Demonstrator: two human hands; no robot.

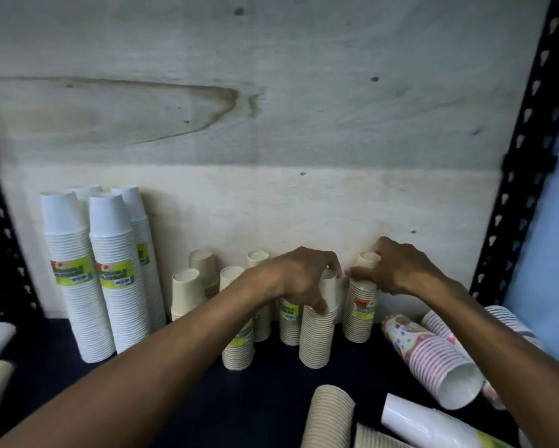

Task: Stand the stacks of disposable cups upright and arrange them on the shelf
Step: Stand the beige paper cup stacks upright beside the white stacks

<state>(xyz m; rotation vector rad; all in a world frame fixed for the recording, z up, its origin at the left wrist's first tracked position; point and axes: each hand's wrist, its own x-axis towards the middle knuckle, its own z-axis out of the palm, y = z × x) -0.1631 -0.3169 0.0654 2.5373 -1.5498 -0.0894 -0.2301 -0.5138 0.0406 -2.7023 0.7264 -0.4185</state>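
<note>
Gripping upright beige cup stacks on the shelf (271,392), the left hand (304,279) curls around the front stack (318,337) while the right hand (397,270) pinches the back stack (360,313) near the plywood wall (271,205).

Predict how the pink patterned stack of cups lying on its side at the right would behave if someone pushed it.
The pink patterned stack is round and tapered, so it would probably roll in a curve, not straight. Thin nested cups suggest it is light and slides easily. No wrapper shows on it, so the cups may separate.
</note>
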